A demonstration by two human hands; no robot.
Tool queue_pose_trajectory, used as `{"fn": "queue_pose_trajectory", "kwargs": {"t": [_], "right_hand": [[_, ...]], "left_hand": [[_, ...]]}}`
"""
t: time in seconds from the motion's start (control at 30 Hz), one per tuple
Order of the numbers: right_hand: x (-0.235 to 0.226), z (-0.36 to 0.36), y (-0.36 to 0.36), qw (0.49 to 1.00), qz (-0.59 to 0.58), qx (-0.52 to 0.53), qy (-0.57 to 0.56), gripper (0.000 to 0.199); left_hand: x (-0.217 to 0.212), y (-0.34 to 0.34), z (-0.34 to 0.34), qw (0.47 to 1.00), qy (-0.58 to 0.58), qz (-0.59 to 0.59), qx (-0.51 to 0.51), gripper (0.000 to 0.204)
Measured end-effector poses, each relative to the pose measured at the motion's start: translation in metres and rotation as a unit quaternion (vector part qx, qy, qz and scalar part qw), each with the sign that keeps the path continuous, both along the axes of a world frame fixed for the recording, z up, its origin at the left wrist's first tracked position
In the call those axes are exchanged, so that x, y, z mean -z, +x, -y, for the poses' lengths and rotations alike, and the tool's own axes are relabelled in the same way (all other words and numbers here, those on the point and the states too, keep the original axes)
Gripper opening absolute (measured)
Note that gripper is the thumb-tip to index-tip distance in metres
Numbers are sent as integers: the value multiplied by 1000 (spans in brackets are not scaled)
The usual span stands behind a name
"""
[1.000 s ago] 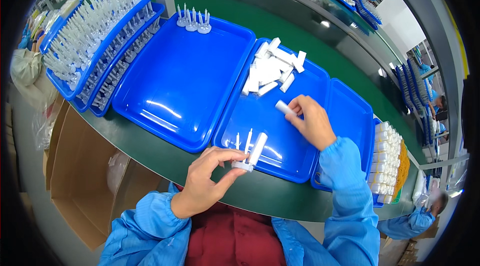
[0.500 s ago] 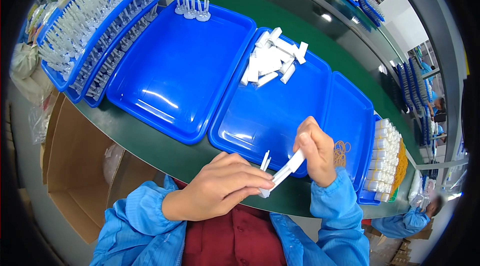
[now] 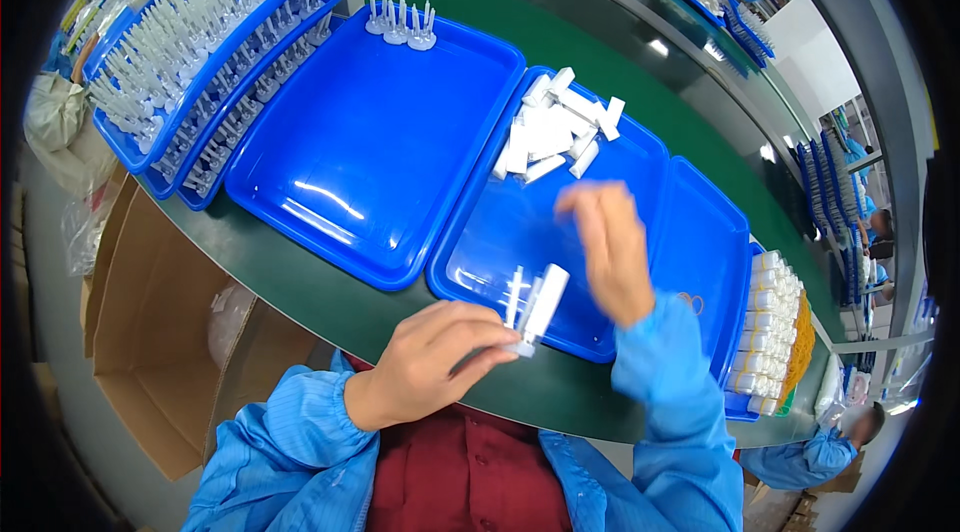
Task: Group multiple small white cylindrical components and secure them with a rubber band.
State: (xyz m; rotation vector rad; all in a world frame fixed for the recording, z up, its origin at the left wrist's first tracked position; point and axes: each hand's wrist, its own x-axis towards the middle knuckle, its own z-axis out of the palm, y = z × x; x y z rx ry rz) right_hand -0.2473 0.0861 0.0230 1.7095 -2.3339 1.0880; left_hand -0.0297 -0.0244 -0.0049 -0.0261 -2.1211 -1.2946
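— What does the left hand (image 3: 435, 362) hold?

— A small white plastic piece (image 3: 530, 307) with thin prongs and one capped stem; the fingers are pinched round its base, just above the near edge of the green belt (image 3: 330, 307), in front of the middle blue tray (image 3: 480, 262).

— And the right hand (image 3: 608, 247)?

— It hovers over that middle tray, blurred; the fingers look loosely spread, and I cannot tell whether anything sits between them.

— What lies in the tray?

— A heap of white caps (image 3: 555, 127) at its far end, well apart from both hands; the near part is bare blue.

— And around it?

— A large blue tray (image 3: 380, 162) to the left, with a few white pronged pieces (image 3: 400, 24) standing at its far edge; further left, long blue racks (image 3: 190, 82) full of upright white pieces; a cardboard box (image 3: 130, 332) below the belt.
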Motion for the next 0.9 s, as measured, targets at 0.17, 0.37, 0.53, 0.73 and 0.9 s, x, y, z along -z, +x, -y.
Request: {"fn": "queue_pose_trajectory", "kwargs": {"t": [0.17, 0.37, 0.53, 0.73, 0.9], "right_hand": [[27, -3, -87, 962, -233, 83, 114, 32], [18, -19, -62, 977, -133, 63, 153, 30], [13, 6, -74, 964, -248, 24, 91, 38], [18, -20, -70, 966, -201, 10, 164, 20], [-9, -41, -22, 975, 166, 32, 143, 14]], "left_hand": [[-4, 3, 1, 1000, -7, 9, -9, 31], [3, 13, 14, 998, 27, 47, -20, 28], [-1, 1, 7, 998, 39, 47, 21, 27], [-6, 5, 13, 998, 16, 56, 10, 26], [-6, 4, 14, 998, 15, 50, 43, 22]]}}
